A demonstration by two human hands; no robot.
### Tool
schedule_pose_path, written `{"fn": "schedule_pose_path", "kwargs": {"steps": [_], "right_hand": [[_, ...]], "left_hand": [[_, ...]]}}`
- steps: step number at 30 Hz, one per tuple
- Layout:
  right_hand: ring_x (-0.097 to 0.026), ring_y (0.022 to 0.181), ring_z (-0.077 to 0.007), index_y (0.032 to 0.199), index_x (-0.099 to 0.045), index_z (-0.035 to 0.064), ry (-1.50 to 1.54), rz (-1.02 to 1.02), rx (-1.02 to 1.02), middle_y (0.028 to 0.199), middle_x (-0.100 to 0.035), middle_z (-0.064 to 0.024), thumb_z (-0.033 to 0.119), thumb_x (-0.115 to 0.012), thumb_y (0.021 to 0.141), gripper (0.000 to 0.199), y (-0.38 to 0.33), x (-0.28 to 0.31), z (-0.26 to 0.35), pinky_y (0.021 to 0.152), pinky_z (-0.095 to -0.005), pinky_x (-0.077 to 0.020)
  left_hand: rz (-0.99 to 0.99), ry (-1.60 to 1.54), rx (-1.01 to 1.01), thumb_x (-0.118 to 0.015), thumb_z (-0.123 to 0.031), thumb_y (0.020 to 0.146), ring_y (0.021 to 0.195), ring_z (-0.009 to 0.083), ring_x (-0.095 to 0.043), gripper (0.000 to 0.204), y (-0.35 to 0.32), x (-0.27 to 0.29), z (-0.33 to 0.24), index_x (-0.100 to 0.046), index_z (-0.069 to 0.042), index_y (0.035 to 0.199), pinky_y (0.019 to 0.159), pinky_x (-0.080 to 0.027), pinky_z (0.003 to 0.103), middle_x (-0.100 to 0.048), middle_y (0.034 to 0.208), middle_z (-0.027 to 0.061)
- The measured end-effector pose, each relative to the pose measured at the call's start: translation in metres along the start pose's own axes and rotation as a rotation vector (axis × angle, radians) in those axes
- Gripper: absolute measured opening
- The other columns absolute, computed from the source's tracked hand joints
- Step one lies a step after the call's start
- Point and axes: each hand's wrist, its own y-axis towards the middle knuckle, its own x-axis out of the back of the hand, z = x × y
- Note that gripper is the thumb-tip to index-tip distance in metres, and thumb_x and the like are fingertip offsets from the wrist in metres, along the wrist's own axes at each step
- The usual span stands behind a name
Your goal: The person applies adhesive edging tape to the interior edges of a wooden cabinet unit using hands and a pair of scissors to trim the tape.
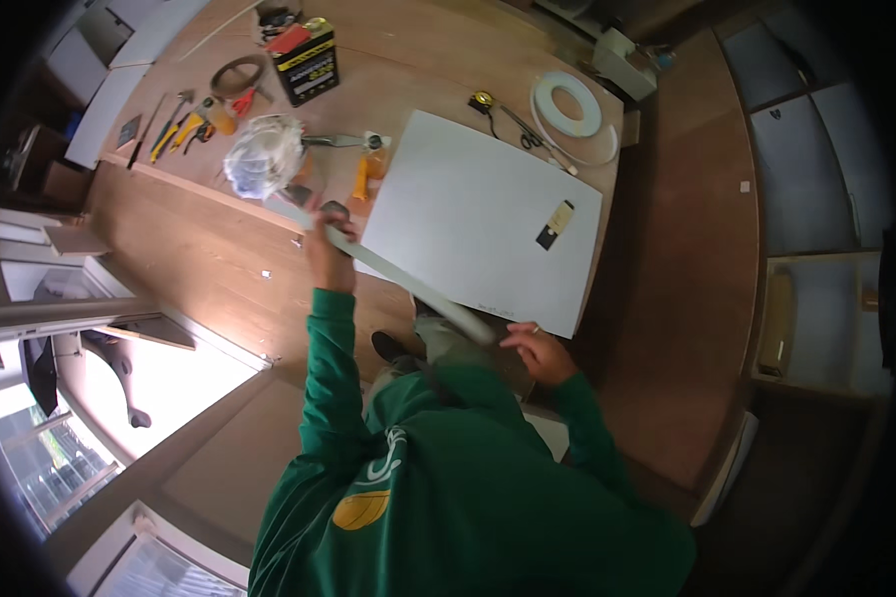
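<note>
My left hand (331,249) is closed around a long, narrow white strip (408,283), with a small dark object (336,211) showing at its fingers; what that is I cannot make out. The strip slants from the table's near edge down to the right, its lower end blurred. Close to that end, my right hand (540,353) has its fingers partly bent and apart, with nothing visible between them. Behind the strip, a large white panel (458,209) lies flat on the wooden table. On the panel rests a small cream-and-black block-like tool (556,225).
A roll of white edging (567,104), scissors (531,140) and a tape measure (482,99) lie beyond the panel. To the left stand a black-and-yellow tin (306,65), a crumpled plastic bag (264,156), an orange-handled tool (361,179), pliers (174,131) and a hammer (182,98).
</note>
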Motion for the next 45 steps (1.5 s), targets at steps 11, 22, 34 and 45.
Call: {"fn": "schedule_pose_path", "kwargs": {"steps": [11,22,34,45], "right_hand": [[-0.063,0.098,-0.0158,0.122,-0.059,-0.0024,0.707,-0.231,0.304,0.105,-0.065,-0.0093,0.015,-0.059,0.099,0.029,0.132,0.030,0.155,0.090,-0.0308,-0.0505],[-0.061,0.088,-0.0113,0.109,-0.059,-0.0029,0.938,-0.172,0.353,0.095,-0.062,-0.0047,0.009,-0.062,0.096,0.018,0.077,0.065,0.080,0.080,-0.0270,-0.0516],[-0.059,0.083,-0.0086,0.107,-0.063,0.0009,0.675,-0.790,0.264,0.093,-0.064,-0.0028,0.013,-0.065,0.095,0.017,-0.077,0.174,-0.040,0.076,-0.0248,-0.0485],[-0.056,0.078,-0.0079,0.117,-0.063,-0.0014,0.747,-1.262,0.091,0.087,-0.061,-0.0015,0.014,-0.059,0.098,0.024,-0.163,0.167,-0.075,0.075,-0.0243,-0.0482]], "left_hand": [[0.859,0.506,0.216,-0.040,-0.027,0.108,0.083,0.0147,-0.063,0.045,-0.129,-0.033,-0.020,-0.042,0.000,0.144,0.075,-0.050,0.029,-0.061,0.096,0.0069],[0.811,0.571,0.151,-0.050,-0.016,0.104,0.095,0.0215,-0.066,0.046,-0.185,-0.083,0.035,-0.035,0.001,0.144,0.089,-0.054,0.036,-0.064,0.102,0.0125],[1.043,0.612,0.059,-0.051,-0.015,0.104,0.071,0.0137,-0.065,0.022,-0.258,-0.275,0.151,-0.056,0.004,0.113,0.068,-0.054,0.028,-0.066,0.081,0.0087],[1.361,0.465,0.321,-0.049,-0.014,0.105,0.064,0.0171,-0.063,0.030,-0.255,-0.353,0.189,-0.048,-0.003,0.133,0.063,-0.052,0.028,-0.065,0.078,0.0119]]}}
